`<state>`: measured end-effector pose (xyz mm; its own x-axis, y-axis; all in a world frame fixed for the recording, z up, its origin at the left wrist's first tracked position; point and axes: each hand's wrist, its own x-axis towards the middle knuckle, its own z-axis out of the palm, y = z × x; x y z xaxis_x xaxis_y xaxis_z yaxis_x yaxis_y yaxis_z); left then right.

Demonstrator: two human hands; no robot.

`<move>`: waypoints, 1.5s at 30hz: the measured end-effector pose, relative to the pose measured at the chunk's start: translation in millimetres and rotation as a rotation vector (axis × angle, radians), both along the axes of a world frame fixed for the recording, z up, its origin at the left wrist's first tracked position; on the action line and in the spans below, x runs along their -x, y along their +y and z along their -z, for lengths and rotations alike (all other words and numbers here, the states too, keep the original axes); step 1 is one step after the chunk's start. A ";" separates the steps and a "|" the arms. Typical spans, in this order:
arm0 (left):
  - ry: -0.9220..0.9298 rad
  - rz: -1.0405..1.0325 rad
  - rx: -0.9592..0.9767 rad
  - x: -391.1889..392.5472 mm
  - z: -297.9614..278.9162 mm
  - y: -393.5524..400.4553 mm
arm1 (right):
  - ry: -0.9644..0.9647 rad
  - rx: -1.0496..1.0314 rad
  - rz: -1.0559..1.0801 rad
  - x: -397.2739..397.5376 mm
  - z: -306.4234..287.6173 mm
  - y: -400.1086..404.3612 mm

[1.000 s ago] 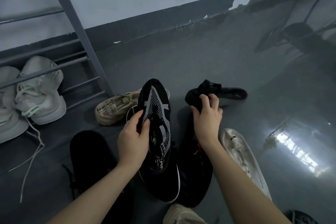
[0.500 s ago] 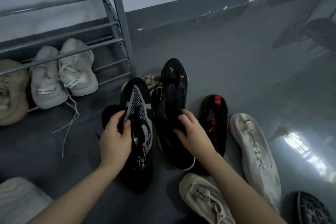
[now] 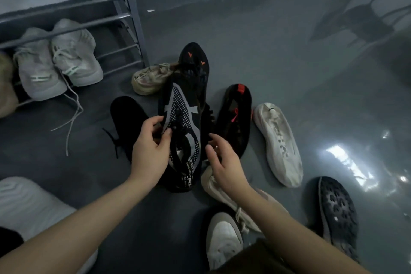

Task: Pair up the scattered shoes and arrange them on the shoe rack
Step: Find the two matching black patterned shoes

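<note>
My left hand (image 3: 151,151) grips a black shoe with a grey dotted pattern (image 3: 181,118) by its left side and holds it toe away from me. Right behind it lies a black shoe with orange marks (image 3: 195,62), toe pointing away. My right hand (image 3: 224,162) hovers at the right side of these two shoes, with relaxed fingers holding nothing. The grey metal shoe rack (image 3: 131,18) stands at the upper left. A white pair (image 3: 75,58) sits on its bottom shelf.
Scattered on the grey floor are a plain black shoe (image 3: 129,122), a black shoe with a red tab (image 3: 235,118), a white shoe (image 3: 278,144), two beige shoes (image 3: 149,78) (image 3: 222,189), a white toe (image 3: 222,242) and a sole-up dark shoe (image 3: 338,211).
My right hand has let go of the black shoe with orange marks, which now lies behind the grey-patterned shoe. My left hand still holds the grey-patterned shoe.
</note>
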<state>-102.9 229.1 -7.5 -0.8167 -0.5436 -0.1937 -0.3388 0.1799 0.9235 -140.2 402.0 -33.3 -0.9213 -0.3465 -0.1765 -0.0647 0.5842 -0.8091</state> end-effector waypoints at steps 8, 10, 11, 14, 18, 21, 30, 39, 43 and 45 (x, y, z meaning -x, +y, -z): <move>0.029 0.163 -0.064 -3.3 7.3 46.4 | 0.008 0.080 0.145 -23.6 -11.4 37.0; 0.036 0.215 -0.068 -1.6 6.7 59.7 | 0.001 0.067 0.177 -26.3 -13.2 56.2; 0.030 0.248 -0.077 -0.2 8.1 70.3 | -0.006 0.058 0.191 -27.8 -13.3 67.4; -0.003 0.309 -0.127 6.6 11.6 102.5 | 0.053 -0.001 0.245 -25.7 -11.2 100.5; -0.019 0.397 -0.123 18.8 14.2 140.8 | 0.122 -0.370 0.439 -14.3 11.6 162.9; -0.046 0.481 -0.088 28.4 21.7 159.9 | -0.077 -0.739 0.516 -7.3 35.9 212.7; -0.117 0.580 0.028 56.8 30.9 187.7 | -0.155 -0.965 0.564 -1.5 64.0 274.4; -0.075 0.497 0.050 72.4 22.3 184.8 | 0.408 -0.353 0.457 43.2 -8.0 210.3; -0.023 0.354 0.036 71.5 1.9 149.6 | 0.468 -0.025 0.447 69.3 -50.2 168.8; 0.008 0.292 0.042 67.2 -9.2 131.3 | 0.378 0.136 0.505 79.5 -62.9 148.7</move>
<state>-170.1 360.4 1.7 -0.9412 -0.2925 -0.1692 -0.2599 0.3065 0.9157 -219.7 550.7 29.6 -0.9667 0.1498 0.2074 -0.1038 0.5112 -0.8532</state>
